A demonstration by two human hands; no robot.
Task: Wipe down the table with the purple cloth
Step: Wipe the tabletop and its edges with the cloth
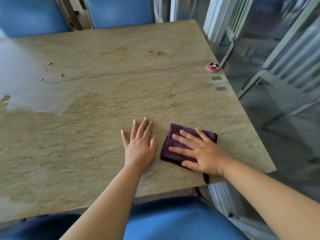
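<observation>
The stone-patterned table point(103, 94) fills most of the view, 1 slab with a pale glare patch on its left part and a long crack line across the middle. Behind its far edge stand 2 blue chairs point(119, 11), and 1 more blue seat point(173, 219) sits at the near edge under the person's arms. On the near right part of the top lies 1 folded purple cloth point(174, 146), with the right hand point(199, 151) flat on it, fingers spread, pressing rather than gripping. Just beside it, apart from the cloth, the left hand point(140, 141) rests flat on bare tabletop, open and holding nothing. Brown stains point(121, 49) mark the far side, roughly 3 patches, and about 4 crumbs point(61, 74) dot the left. 1 round red button device point(213, 67) sits at the right edge; its markings are too small to read. 2 small grey tags point(216, 78) lie below it.
</observation>
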